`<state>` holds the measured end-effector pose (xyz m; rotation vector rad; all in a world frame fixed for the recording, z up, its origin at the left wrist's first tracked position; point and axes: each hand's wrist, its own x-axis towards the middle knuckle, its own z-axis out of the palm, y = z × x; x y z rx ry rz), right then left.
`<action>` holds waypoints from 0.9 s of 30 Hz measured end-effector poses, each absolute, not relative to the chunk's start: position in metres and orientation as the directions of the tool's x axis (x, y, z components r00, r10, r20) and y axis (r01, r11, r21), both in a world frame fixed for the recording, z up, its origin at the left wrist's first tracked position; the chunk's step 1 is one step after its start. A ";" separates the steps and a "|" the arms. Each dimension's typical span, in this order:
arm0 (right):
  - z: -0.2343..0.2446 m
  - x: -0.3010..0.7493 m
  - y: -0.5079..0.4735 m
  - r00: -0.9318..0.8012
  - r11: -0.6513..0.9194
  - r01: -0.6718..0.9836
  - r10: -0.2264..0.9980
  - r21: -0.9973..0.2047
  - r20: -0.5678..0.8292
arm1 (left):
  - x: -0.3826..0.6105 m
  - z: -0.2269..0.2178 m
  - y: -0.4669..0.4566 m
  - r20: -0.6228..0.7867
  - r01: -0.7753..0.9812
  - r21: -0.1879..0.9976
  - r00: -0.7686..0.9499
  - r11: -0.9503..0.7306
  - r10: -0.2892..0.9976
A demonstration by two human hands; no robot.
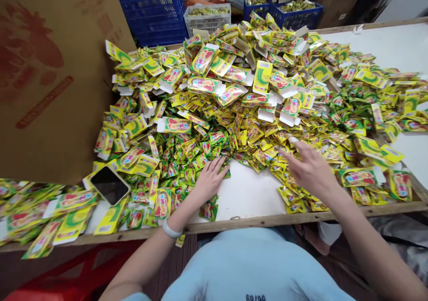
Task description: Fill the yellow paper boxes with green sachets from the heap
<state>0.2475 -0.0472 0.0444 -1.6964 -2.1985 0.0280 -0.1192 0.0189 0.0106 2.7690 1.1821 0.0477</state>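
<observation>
My left hand, a ring on one finger, lies with its fingers spread over a heap of small green candy packets. Over the yellow packets to the right is my right hand, slightly blurred, fingers stretched apart and nothing visible in them. Whether its fingertips touch the packets I cannot tell. Between the two hands shows a bare patch of white tabletop. Behind them rises a pile of yellow and green printed cartons, several with their end flaps standing out.
A large cardboard box stands at the left. A phone lies on cartons near the wooden table edge. Blue crates and a white basket are beyond the table. A red plastic stool is below left.
</observation>
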 end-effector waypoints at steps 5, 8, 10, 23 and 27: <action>0.024 0.191 0.000 -0.418 0.471 0.875 0.850 -0.110 0.320 | -0.118 0.018 0.029 -0.067 0.682 0.095 0.731 -0.725 0.679; 0.021 0.190 0.000 -0.282 0.445 0.824 0.859 -0.351 0.428 | -0.118 0.012 0.034 -0.063 0.669 0.130 0.743 -0.732 0.667; 0.016 0.186 -0.011 -0.141 0.386 0.685 0.902 -0.618 0.408 | -0.116 0.007 0.038 -0.038 0.676 0.149 0.733 -0.722 0.679; 0.007 0.096 -0.039 0.073 0.015 -0.139 0.997 -0.990 0.005 | -0.072 0.033 -0.013 -0.054 0.218 0.975 0.433 -0.046 0.900; 0.020 0.101 -0.039 0.006 -0.035 -0.203 0.999 -0.979 -0.037 | -0.066 0.034 -0.016 0.003 0.291 0.945 0.445 -0.148 0.896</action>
